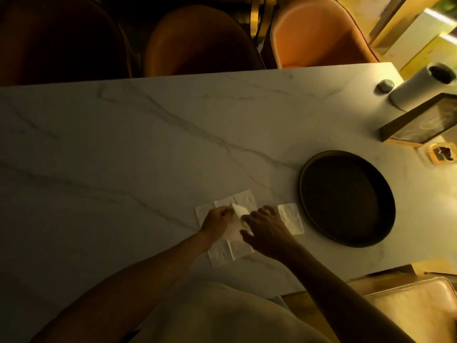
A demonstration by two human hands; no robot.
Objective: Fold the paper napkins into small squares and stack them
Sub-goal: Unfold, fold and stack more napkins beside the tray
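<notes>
A white paper napkin (pixel 244 200) lies unfolded on the marble table (pixel 123 144), its creases showing. My left hand (pixel 216 222) pinches a lifted flap of it near the middle. My right hand (pixel 265 231) rests on the napkin's right part, fingers spread and pressing down; much of the napkin is hidden under both hands. A small folded napkin square (pixel 291 219) lies flat just right of my right hand, between it and the dark tray.
A round dark tray (pixel 346 198) sits to the right. At the far right corner stand a paper roll (pixel 418 89), a small round object (pixel 385 85) and a framed box (pixel 420 122). Chairs (pixel 319 33) line the far edge.
</notes>
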